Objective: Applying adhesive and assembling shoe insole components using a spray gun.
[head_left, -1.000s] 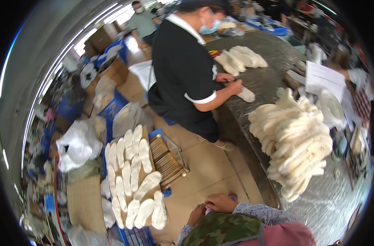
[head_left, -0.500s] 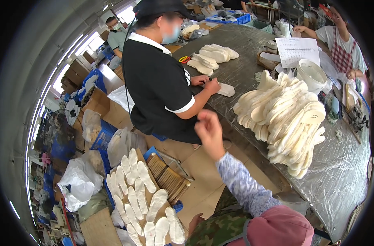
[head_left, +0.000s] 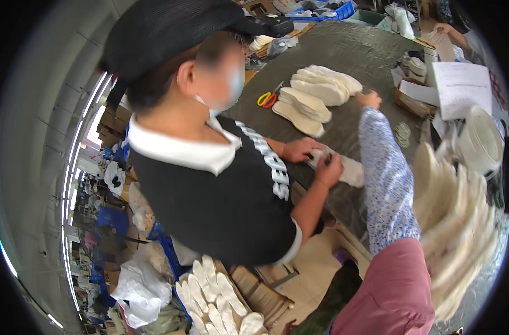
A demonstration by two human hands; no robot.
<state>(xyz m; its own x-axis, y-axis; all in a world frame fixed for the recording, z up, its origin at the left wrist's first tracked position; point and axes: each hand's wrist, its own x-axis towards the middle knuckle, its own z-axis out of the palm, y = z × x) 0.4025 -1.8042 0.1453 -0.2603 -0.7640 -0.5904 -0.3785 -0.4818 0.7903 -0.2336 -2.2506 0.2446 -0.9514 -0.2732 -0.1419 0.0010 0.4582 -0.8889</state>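
Observation:
My right arm, in a blue-and-white patterned sleeve, stretches forward over the dark table. At its end my right hand (head_left: pixel 369 100) has its fingers bent onto the end of a cream insole stack (head_left: pixel 327 85); the fingertips are partly hidden. A second, smaller stack of insoles (head_left: pixel 301 110) lies just nearer and to the left. Low down, by the camouflage trousers, only a little of my left hand (head_left: pixel 289 328) shows, its fingers not readable. Beside my arm a co-worker in a black shirt works with both hands on a single insole (head_left: pixel 352 172).
Red-and-yellow-handled scissors (head_left: pixel 269 98) lie left of the stacks. A large insole pile (head_left: pixel 455 223) is to the right, near a white bucket (head_left: pixel 480 139) and a paper sheet (head_left: pixel 462 89). More insoles (head_left: pixel 215 290) lie on a board below the co-worker (head_left: pixel 204 206), who stands close.
My right hand has gone from above the floor, near the co-worker's waist, forward and right to the insole stack. The view has shifted closer to the co-worker, who is still handling an insole.

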